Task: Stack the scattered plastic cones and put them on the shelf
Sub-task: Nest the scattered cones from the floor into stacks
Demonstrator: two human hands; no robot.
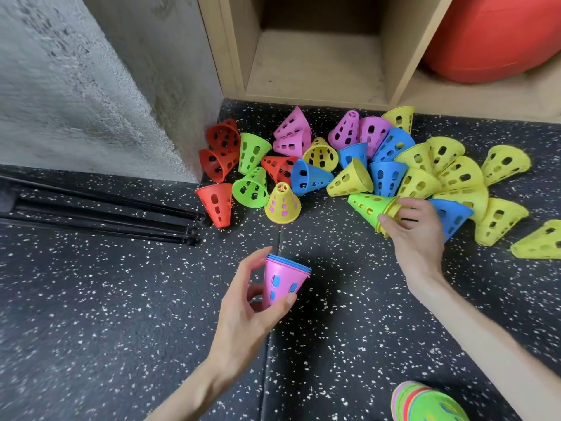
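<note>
Reaching into the pile with my right hand (408, 226), fingers and thumb closing round the wide rim of a green cone (365, 206) lying on its side with yellow ones nested inside it. My left hand (258, 294) grips the small stack (283, 279) I'm building: pink outside, blue rims showing at the top, held wide end up, thumb across the front and fingers behind.

To do this well, I reckon I should lift the green one clear by its rim, turn it to match the stack's direction, and line up the axes before sliding it on (these holed walls look likely to snag if it goes in crooked). A blue cone (452, 218) sits just beside my right hand, touching the heap, so a careless pull could roll it.

The scattered cones (318, 156) lie ahead of both hands on the speckled floor (91, 314), right hand among them, left hand well short. The shelf (315, 65) opens just beyond the pile. Another multicoloured stack (425, 402) sits by my right forearm.
</note>
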